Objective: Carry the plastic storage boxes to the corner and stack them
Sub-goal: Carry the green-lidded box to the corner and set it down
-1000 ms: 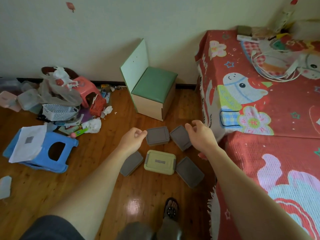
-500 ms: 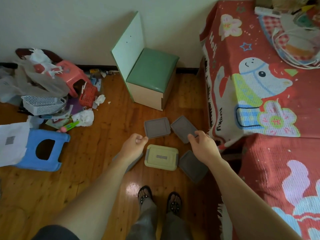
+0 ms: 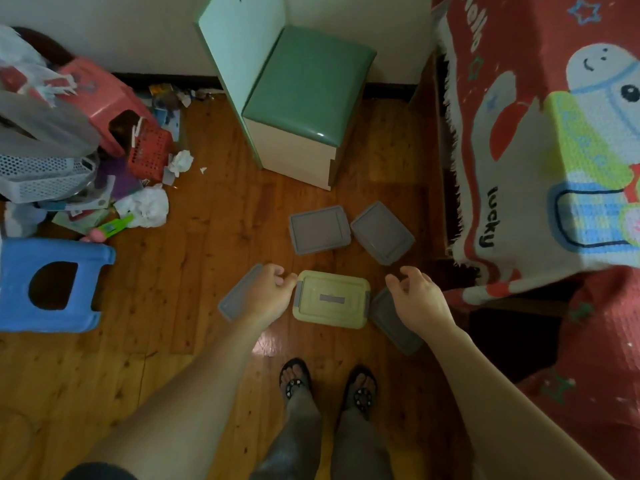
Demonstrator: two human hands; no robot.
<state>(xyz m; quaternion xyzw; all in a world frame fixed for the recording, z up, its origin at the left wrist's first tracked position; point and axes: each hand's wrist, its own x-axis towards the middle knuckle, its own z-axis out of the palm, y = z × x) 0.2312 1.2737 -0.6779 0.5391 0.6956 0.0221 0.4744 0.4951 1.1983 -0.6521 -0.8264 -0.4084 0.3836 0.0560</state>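
Observation:
Several plastic storage boxes lie on the wooden floor ahead of my feet. A pale green box [image 3: 331, 298] with grey clips sits in the middle. Two grey boxes lie behind it, one [image 3: 319, 229] to the left and one [image 3: 382, 232] to the right. Two more grey boxes flank it, at the left [image 3: 235, 299] and the right [image 3: 391, 322], both partly hidden by my hands. My left hand [image 3: 272, 293] hovers by the green box's left end, fingers curled, holding nothing. My right hand [image 3: 417, 297] hovers by its right end, fingers apart.
A green-seated low chair [image 3: 301, 98] stands against the wall behind the boxes. A bed with a red cartoon blanket [image 3: 540, 150] fills the right side. At the left are a blue stool [image 3: 52, 282], a pink stool [image 3: 104, 98], baskets and scattered litter.
The view has moved closer and tilted down over the boxes. Both hands have dropped from near the rear grey boxes to either end of the pale green box.

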